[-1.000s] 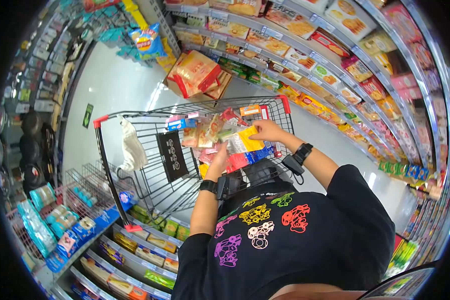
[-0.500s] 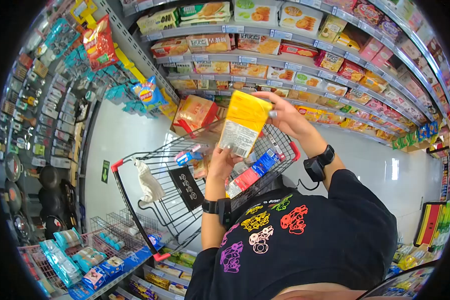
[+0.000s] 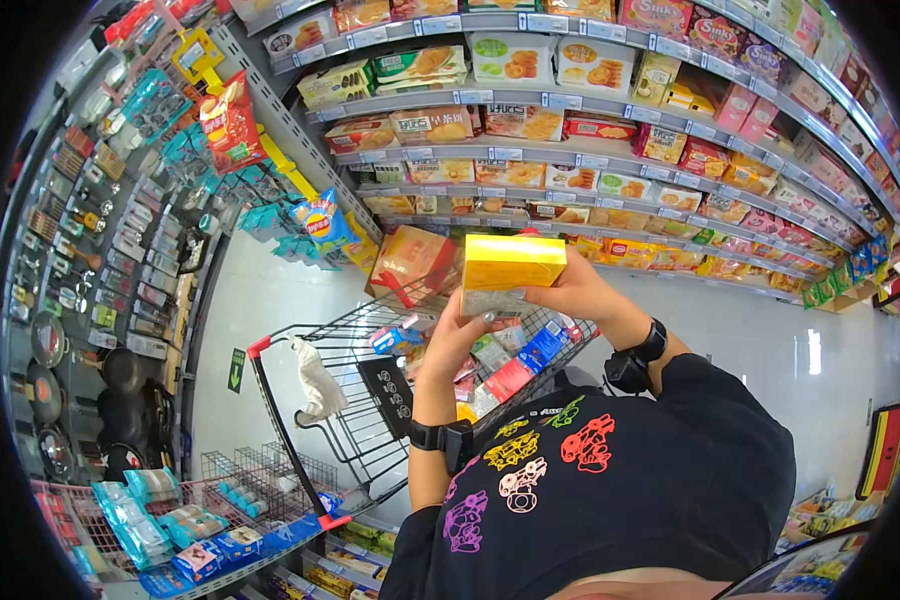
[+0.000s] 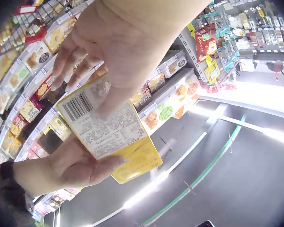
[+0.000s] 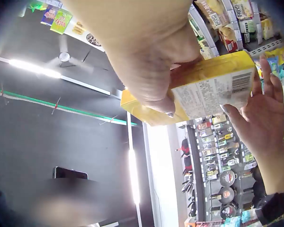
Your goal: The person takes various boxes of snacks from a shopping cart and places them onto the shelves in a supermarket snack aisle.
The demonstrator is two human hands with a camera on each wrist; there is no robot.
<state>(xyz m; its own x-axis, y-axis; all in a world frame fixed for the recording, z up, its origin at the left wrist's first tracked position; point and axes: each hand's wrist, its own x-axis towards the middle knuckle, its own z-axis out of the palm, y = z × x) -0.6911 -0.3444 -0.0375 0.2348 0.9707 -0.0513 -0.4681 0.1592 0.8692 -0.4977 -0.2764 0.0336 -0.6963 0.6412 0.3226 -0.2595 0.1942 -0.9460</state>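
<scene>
A yellow box (image 3: 515, 262) is held above the shopping cart, a narrow side towards the head camera. My left hand (image 3: 448, 345) grips one end, its thumb on the printed face and its fingers round the back. At the other end my right hand (image 3: 588, 292) pinches the box between thumb and fingers. In the left wrist view, the printed label (image 4: 116, 127) with its barcode shows between both hands. Under the box, the cart holds a blue pack (image 3: 545, 347), a pink pack (image 3: 508, 380) and several other packages, partly hidden by the left hand.
A white cloth (image 3: 317, 382) hangs in the cart near its handle (image 3: 292, 440). Behind the cart stands an open carton (image 3: 410, 265). Biscuit shelves (image 3: 440, 160) curve across the back and right. Pans (image 3: 122, 372) hang at left; a wire basket (image 3: 80, 500) holds blue packs.
Both hands have lifted the yellow box out of the cart's pile and raised it. It has since tilted from its printed face to a narrow side. The head view has swung up towards the shelves.
</scene>
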